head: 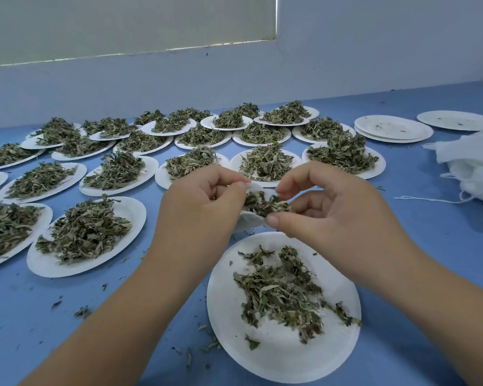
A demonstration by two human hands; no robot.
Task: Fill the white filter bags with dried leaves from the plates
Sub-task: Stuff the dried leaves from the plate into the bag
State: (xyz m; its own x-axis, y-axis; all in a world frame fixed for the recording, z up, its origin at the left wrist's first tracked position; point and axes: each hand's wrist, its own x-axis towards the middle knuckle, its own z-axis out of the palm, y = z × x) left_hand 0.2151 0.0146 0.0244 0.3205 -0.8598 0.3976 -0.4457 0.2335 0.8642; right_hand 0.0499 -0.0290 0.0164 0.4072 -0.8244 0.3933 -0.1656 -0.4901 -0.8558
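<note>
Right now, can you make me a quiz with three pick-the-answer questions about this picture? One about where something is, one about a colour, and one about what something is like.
1. Where is the pile of spare filter bags?
A. at the table's right edge
B. on the nearest plate
C. at the far left

2. What colour is the table?
A. red
B. blue
C. yellow

3. The filter bag held between the left hand and the right hand is:
A. flat and empty
B. tied shut
C. open with leaves inside

Answers:
1 A: the white heap lies on the right, near the empty plates.
2 B: blue shows wherever the top is bare.
3 C: leaves show in its open mouth.
</note>
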